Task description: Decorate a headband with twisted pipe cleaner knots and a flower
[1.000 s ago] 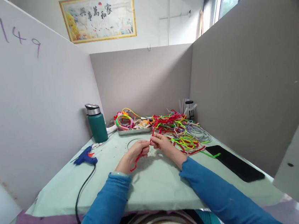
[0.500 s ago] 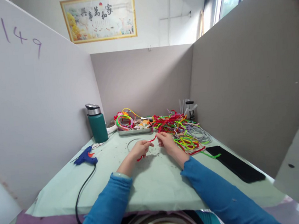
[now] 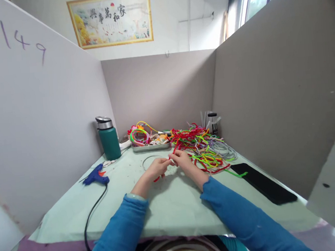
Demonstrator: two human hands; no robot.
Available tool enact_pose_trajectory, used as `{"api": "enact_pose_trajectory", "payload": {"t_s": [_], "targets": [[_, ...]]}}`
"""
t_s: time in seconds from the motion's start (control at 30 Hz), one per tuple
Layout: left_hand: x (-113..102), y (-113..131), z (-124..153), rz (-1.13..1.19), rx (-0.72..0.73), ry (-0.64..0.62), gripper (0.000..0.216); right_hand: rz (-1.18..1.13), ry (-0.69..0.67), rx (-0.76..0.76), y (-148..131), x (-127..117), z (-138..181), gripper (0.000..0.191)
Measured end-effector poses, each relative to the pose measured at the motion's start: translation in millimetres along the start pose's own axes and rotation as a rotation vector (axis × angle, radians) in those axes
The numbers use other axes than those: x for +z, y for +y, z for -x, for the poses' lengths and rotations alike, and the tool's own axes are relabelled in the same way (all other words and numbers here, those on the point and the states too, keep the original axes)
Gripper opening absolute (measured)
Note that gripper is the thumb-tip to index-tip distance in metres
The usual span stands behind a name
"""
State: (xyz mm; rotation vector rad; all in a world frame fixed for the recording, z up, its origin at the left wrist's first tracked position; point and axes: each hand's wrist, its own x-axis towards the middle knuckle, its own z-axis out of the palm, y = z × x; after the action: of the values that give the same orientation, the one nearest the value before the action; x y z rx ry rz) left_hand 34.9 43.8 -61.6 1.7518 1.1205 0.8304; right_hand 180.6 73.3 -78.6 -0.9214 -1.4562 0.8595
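Observation:
A fuzzy red pipe cleaner (image 3: 174, 148) runs between my two hands above the middle of the table. My left hand (image 3: 157, 169) pinches it, and a short red end pokes out below those fingers. Close beside, my right hand (image 3: 183, 160) also has its fingertips closed on the red strand, whose upper end rises toward the pile. The fingertips of both hands nearly meet, so the strand between them is mostly hidden. Just behind my left hand lies a thin grey wire loop (image 3: 144, 162) on the pale cloth.
Behind my right hand spreads a pile of coloured pipe cleaners (image 3: 200, 140). A metal tray (image 3: 152, 147) of craft pieces stands at the back. To the left are a green bottle (image 3: 109, 141) and a blue glue gun (image 3: 96, 176). A black phone-like slab (image 3: 263, 183) lies right.
My right hand has moved left and slightly down, closer to my left hand. The red pipe cleaner's free end now points up past my right fingers. My left hand has barely moved.

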Motion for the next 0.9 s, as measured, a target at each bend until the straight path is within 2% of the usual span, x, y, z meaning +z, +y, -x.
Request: {"api": "enact_pose_trajectory", "payload": {"t_s": [0.17,0.23,0.33,0.43,0.5,0.8,0.9], "targets": [[-2,-3,-1,0.08,0.017,-0.034,0.037,-0.126,0.15,0.003,-3,-14,-7,0.035],[-3,-4,-1,0.081,-0.001,-0.016,0.036,-0.157,0.157,0.007,-4,-17,-8,0.036],[-5,-3,0,0.106,-0.042,0.021,0.035,-0.189,0.045,0.042,-5,-15,-6,0.036],[-7,-2,2,0.179,-0.044,0.014,0.034,-0.153,-0.123,0.058,-6,-8,-1,0.033],[-7,-2,3,0.221,-0.042,-0.002,0.034,-0.128,-0.186,0.036,-8,-4,2,0.032],[-8,-2,6,0.264,-0.034,-0.154,0.03,-0.185,-0.311,0.038,-18,-5,10,0.031],[-5,0,6,0.156,-0.021,-0.127,0.03,-0.04,-0.206,-0.046,-15,-3,9,0.026]]}}
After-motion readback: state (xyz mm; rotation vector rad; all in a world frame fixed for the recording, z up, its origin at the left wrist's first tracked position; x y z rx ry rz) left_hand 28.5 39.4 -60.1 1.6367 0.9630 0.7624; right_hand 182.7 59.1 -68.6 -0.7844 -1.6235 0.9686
